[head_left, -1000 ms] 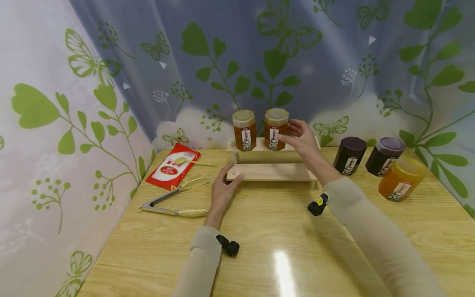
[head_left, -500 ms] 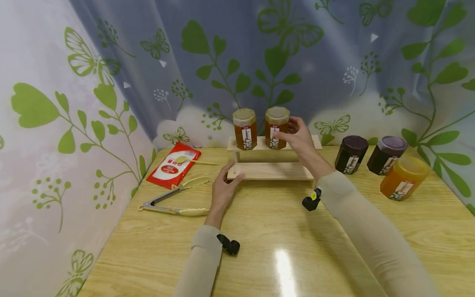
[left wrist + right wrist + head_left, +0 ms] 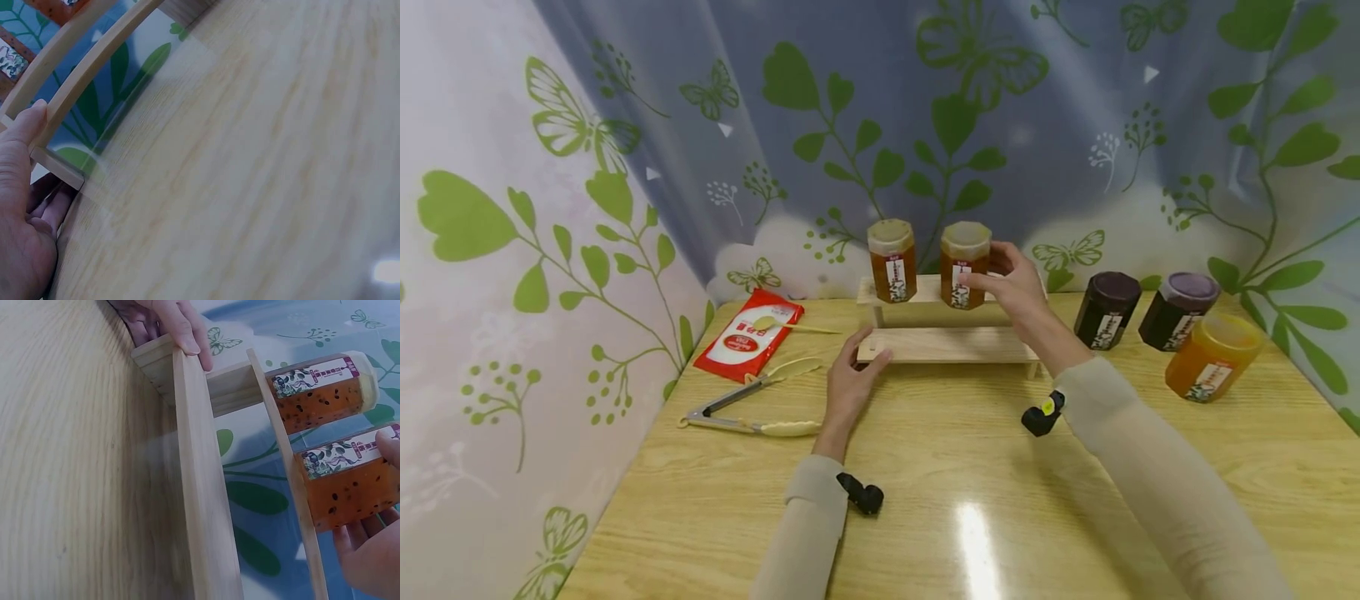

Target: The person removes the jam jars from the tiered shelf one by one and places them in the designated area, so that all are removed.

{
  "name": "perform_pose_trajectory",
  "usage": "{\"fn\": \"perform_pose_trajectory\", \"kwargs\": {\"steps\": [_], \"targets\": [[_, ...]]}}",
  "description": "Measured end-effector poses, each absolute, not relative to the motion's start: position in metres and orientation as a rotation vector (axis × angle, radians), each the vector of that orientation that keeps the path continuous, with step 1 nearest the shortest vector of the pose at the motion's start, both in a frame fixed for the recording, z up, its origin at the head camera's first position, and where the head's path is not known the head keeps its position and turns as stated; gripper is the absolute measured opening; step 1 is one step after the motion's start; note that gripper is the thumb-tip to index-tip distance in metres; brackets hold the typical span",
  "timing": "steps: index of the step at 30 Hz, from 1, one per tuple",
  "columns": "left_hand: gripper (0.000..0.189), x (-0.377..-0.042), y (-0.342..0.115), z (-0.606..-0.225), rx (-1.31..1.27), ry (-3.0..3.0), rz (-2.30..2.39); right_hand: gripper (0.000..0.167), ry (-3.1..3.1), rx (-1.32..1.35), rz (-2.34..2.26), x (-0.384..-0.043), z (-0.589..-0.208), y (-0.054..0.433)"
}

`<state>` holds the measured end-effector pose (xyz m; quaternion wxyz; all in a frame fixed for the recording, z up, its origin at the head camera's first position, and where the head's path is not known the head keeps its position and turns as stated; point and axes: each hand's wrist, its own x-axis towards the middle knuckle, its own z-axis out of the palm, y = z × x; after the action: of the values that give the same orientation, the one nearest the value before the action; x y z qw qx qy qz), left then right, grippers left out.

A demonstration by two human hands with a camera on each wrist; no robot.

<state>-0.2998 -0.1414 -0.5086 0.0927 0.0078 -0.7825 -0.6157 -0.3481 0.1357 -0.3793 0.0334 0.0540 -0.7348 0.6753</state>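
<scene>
My left hand [image 3: 850, 383] grips the left end of a two-step wooden rack [image 3: 951, 346]. In the left wrist view its thumb lies on the lower board and the other fingers go round the end piece. A jam jar [image 3: 966, 267], amber with dark seeds and a pale lid, is between the thumb and fingers of my right hand [image 3: 1015, 287]. This jar is upright at the upper board, its base at the front edge in the right wrist view. To its left a matching jam jar [image 3: 892, 262] stands on the same board, a gap between them.
Two dark jars [image 3: 1107, 311] and an orange jar [image 3: 1213, 358] stand on the table at the right. On the left lie a red-and-white packet [image 3: 748, 337], a pale yellow spoon [image 3: 797, 329] across it, and spread tongs [image 3: 752, 404]. A patterned curtain [image 3: 850, 167] hangs behind the rack.
My right hand has shifted the held jam jar slightly right and nearer to me, widening the gap to the other jar. The left hand has stayed on the rack's end.
</scene>
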Motion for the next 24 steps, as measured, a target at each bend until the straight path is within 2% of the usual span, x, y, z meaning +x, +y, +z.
{"fn": "perform_pose_trajectory", "kwargs": {"steps": [9,16,24], "targets": [[0.059,-0.300,-0.141,-0.509,0.003,-2.309,-1.836,0.070,-2.258,0.198,2.028,-0.334,-0.382,0.154],[0.060,-0.301,-0.141,-0.509,0.005,-2.318,-1.822,0.076,-2.304,0.207,2.008,-0.325,-0.381,0.174],[0.062,-0.301,-0.141,-0.510,0.016,-2.326,-1.819,0.074,-2.296,0.118,1.969,-0.316,-0.383,0.193]]}}
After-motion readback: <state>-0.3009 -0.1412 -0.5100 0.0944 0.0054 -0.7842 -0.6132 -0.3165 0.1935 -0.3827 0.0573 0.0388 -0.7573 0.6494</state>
